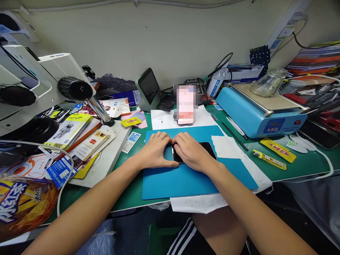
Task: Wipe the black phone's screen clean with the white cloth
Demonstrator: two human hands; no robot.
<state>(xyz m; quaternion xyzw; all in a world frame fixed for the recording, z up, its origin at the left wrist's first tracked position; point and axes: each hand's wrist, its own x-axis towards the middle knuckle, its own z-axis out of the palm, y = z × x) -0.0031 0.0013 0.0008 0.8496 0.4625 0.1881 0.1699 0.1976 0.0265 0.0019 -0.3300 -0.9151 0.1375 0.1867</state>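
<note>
A smartphone with a dark screen (209, 149) lies flat on a blue work mat (170, 182). My left hand (156, 150) grips its left end, thumb at the near corner and fingers at the far corner; a ring is on one finger. Across the left part of the screen lies my right hand (191, 153), its fingers bent and pressed at the phone's left end. Much of the phone is hidden under this hand, and whether a small item is between its fingertips does not show. A white paper sheet (228, 147) lies right of the phone.
Behind the mat stands a lit phone (186, 106) with a blurred screen. At right are a blue heating plate (260, 109) bearing a glass jar (269, 83), and a yellow cutter (269, 159). A microscope (71, 85), boxes and a drink bottle (23, 205) crowd the left.
</note>
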